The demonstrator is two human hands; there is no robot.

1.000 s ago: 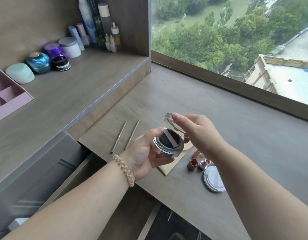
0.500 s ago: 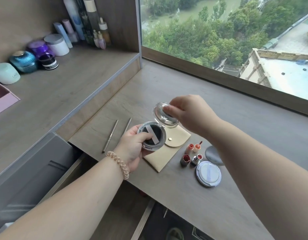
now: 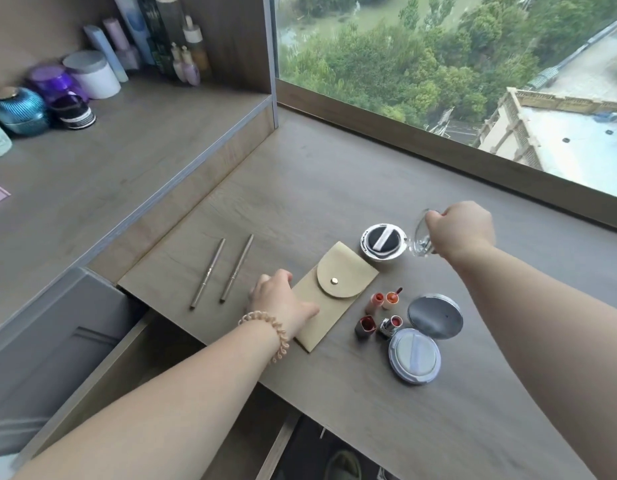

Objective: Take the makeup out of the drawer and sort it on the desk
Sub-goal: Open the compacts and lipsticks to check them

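A silver compact (image 3: 383,241) with a black puff stands open on the desk (image 3: 334,188). My right hand (image 3: 461,230) pinches its raised mirrored lid (image 3: 421,237). My left hand (image 3: 282,303) rests on the left edge of a beige snap pouch (image 3: 334,292), holding nothing. Two thin metallic pencils (image 3: 224,271) lie left of the pouch. Several small lipsticks (image 3: 381,313) stand right of it, beside an open white cushion compact (image 3: 415,356) with its grey lid (image 3: 435,315) laid back.
The drawer (image 3: 133,368) is pulled out at lower left under the desk edge. A raised shelf (image 3: 127,157) at left carries jars and bottles (image 3: 92,74). A window sill (image 3: 473,164) runs along the far side of the desk.
The silver compact went from my left hand down onto the desk behind the pouch. My left hand let go and moved back to the pouch; my right hand still holds the lid.
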